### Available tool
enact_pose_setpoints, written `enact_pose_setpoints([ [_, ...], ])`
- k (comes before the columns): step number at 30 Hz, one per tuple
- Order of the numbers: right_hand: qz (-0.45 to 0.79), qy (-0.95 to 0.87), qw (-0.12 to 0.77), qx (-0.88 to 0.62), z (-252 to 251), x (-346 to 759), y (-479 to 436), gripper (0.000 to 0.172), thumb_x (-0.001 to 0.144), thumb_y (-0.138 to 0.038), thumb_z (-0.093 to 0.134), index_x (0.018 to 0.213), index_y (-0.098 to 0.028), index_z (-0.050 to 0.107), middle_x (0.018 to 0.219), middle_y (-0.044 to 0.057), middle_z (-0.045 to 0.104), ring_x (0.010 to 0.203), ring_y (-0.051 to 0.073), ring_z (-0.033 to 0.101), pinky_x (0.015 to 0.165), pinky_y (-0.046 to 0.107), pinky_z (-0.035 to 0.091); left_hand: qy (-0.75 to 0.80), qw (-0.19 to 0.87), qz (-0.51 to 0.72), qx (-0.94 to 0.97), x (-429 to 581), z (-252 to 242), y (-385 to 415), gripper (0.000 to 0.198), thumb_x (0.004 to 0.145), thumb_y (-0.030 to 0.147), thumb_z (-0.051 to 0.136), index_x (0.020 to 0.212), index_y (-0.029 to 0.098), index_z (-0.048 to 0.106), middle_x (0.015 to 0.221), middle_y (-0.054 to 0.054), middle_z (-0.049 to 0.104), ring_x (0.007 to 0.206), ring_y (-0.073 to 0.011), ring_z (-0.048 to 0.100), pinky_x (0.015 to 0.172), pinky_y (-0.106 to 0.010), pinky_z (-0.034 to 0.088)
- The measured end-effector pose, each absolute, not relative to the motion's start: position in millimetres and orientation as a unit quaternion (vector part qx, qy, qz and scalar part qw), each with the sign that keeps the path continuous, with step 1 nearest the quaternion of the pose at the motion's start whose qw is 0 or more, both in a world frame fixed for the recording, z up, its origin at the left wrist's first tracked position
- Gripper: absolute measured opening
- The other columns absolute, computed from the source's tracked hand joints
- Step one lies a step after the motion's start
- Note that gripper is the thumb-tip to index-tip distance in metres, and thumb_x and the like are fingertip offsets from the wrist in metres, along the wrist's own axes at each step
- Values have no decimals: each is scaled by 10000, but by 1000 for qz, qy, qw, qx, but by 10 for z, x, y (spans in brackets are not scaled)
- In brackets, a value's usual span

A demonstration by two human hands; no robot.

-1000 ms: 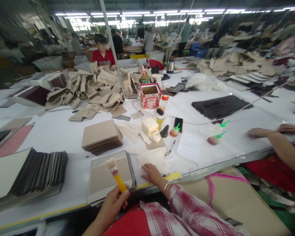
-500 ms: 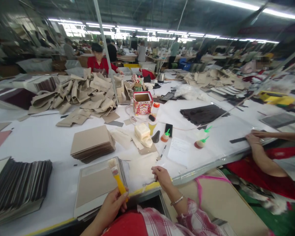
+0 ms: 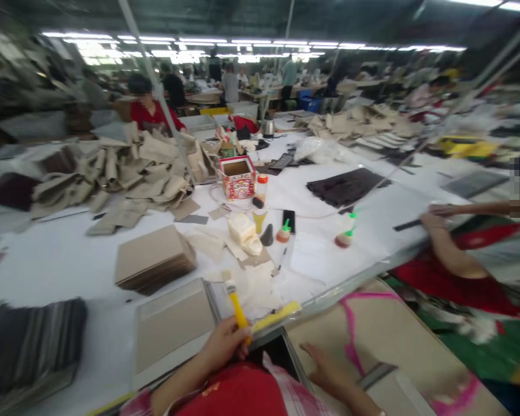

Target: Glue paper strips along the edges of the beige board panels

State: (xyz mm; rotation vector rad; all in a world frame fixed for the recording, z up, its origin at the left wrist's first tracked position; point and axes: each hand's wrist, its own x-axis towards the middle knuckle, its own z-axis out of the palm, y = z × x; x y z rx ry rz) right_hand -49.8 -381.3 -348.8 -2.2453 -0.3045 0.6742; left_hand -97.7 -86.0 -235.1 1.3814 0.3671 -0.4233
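My left hand is closed around the yellow handle of a paintbrush, its pale bristles pointing up. It is at the table's near edge, beside a stack of panels with beige tops and pale borders. Off the table to the right, my right hand hangs over a beige surface crossed by a pink strip. Its fingers are blurred but extended, with nothing visible in them. Close to that wrist lie grey-edged panels.
A stack of beige boards and dark sheets stand on the left. Ahead are a cream block, a green-tipped bottle, a phone and a patterned box. A co-worker's hands hold a dark strip at right.
My right hand has left the table edge and moved down and right over the beige surface, its fingers extending. The left hand, still holding the brush, appears farther right as the view turned.
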Motion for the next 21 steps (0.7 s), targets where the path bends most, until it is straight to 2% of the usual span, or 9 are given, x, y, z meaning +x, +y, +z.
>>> enact_pose_setpoints([
  [2, 123, -226, 283, -924, -3485, -499, -3740, 493, 629, -186, 528, 1120, -230, 538, 1169, 99, 537, 1016, 252, 536, 795, 375, 460, 174, 749, -220, 601, -908, -2347, -924, 395, 631, 427, 604, 881, 136, 510, 639, 8, 569, 426, -74, 498, 407, -195, 403],
  [5, -38, -370, 228, -900, -3188, -339, -3371, 466, 807, -194, 406, 1273, -213, 388, 1076, 108, 573, 909, 205, 574, 747, 338, 476, 188, 761, -243, 571, -810, -2374, -996, 387, 600, 415, 611, 844, 125, 534, 628, -3, 572, 419, -78, 505, 411, -204, 409],
  [10, -100, -595, 155, -782, -2586, -120, -2617, 423, 844, -147, 372, 1257, -235, 408, 821, 55, 574, 693, 156, 535, 621, 271, 430, 195, 709, -266, 623, -793, -2421, -1064, 291, 662, 392, 569, 723, 108, 557, 467, 14, 512, 395, -100, 492, 425, -231, 420],
  [13, -115, -628, 133, -758, -2529, -24, -2331, 352, 842, -129, 375, 1174, -180, 479, 758, 48, 547, 651, 147, 499, 604, 263, 395, 200, 691, -242, 651, -843, -2432, -1009, 317, 703, 407, 549, 821, 112, 549, 457, 31, 496, 393, -110, 491, 433, -249, 431],
  [17, -129, -643, 134, -743, -2495, 107, -2084, 269, 834, -123, 370, 1017, -177, 559, 692, 41, 540, 601, 145, 494, 577, 265, 392, 164, 729, -214, 630, -977, -2395, -824, 451, 701, 464, 565, 1002, 132, 514, 548, 24, 533, 445, -118, 522, 464, -259, 443],
  [19, -141, -632, 178, -741, -2411, 167, -1967, 268, 841, -145, 353, 997, -183, 568, 737, 62, 567, 636, 155, 530, 586, 269, 418, 161, 737, -157, 637, -1090, -2364, -637, 470, 681, 454, 597, 1028, 145, 525, 600, 16, 547, 474, -111, 523, 482, -248, 440],
  [21, -140, -609, 258, -737, -2329, 214, -1832, 254, 847, -198, 371, 1017, -193, 560, 838, 85, 596, 731, 167, 574, 632, 267, 453, 189, 693, -53, 693, -1250, -2333, -324, 410, 672, 420, 620, 977, 150, 573, 623, 12, 545, 505, -100, 508, 506, -226, 422],
])
